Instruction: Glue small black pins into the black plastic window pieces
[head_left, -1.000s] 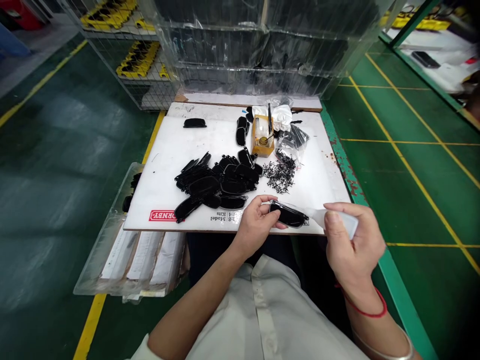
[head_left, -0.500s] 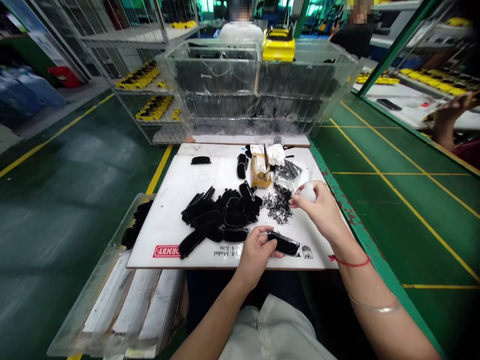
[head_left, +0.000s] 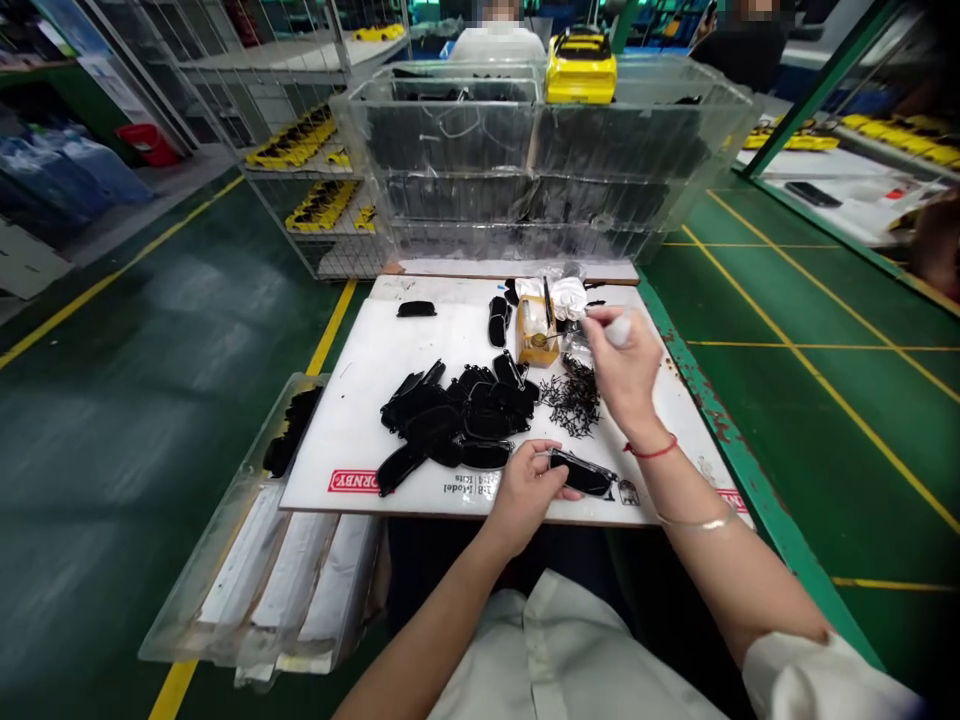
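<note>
My left hand (head_left: pixel 527 488) grips a glossy black oval plastic part (head_left: pixel 581 474) at the near edge of the white board (head_left: pixel 390 340). My right hand (head_left: pixel 624 365) reaches out over the board, fingers closed round a small white tool (head_left: pixel 616 330), above the heap of tiny black screws (head_left: pixel 572 397) and close to the small orange box (head_left: pixel 536 335). A pile of the same black oval parts (head_left: pixel 457 415) lies in the middle of the board.
One black part (head_left: pixel 416 309) lies alone at the far left of the board. White cloth and clear bags (head_left: pixel 566 296) sit behind the box. A clear tray (head_left: pixel 247 560) hangs at the left. Clear plastic bins (head_left: pixel 540 160) stand behind. Other people are beyond them.
My right hand has gone from beside the black part at the near edge out over the screws toward the orange box, carrying the white tool. My left hand has stayed on the part.
</note>
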